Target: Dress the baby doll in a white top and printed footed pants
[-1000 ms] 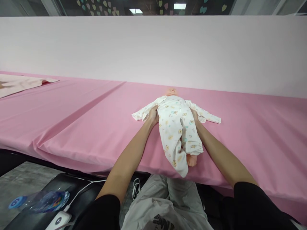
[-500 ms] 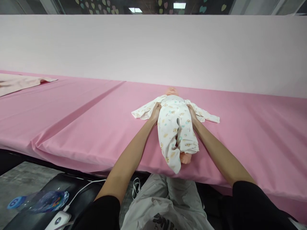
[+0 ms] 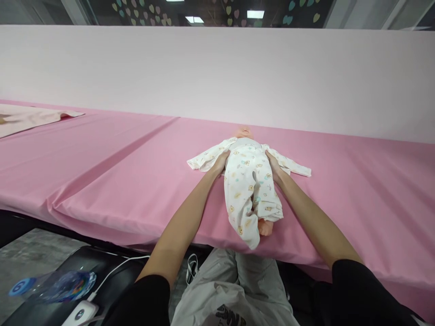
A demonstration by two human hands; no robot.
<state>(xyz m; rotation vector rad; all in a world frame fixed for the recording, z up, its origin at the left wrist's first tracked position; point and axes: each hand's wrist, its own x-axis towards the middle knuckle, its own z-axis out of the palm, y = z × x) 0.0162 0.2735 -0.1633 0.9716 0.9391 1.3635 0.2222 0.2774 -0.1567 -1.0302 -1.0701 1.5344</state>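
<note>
A baby doll (image 3: 244, 132) lies on its back on the pink table (image 3: 136, 172), dressed in a white printed romper (image 3: 249, 185). Its head points away from me and one bare foot (image 3: 265, 227) shows at the near end. My left hand (image 3: 220, 162) grips the doll's body at its left side, fingers curled under the romper. On the other side, my right hand (image 3: 273, 164) clasps the torso the same way. The romper's two sleeves lie spread flat to either side.
A pale pink wall panel (image 3: 217, 72) runs along the table's far edge. A light cloth (image 3: 30, 118) lies at the far left. Below the near edge are a water bottle (image 3: 50, 286), a white device with a cable (image 3: 81, 311), and my lap (image 3: 234, 294).
The doll slid away from me along the table between the first two frames, then held roughly still. Both hands stayed clasped on its sides throughout.
</note>
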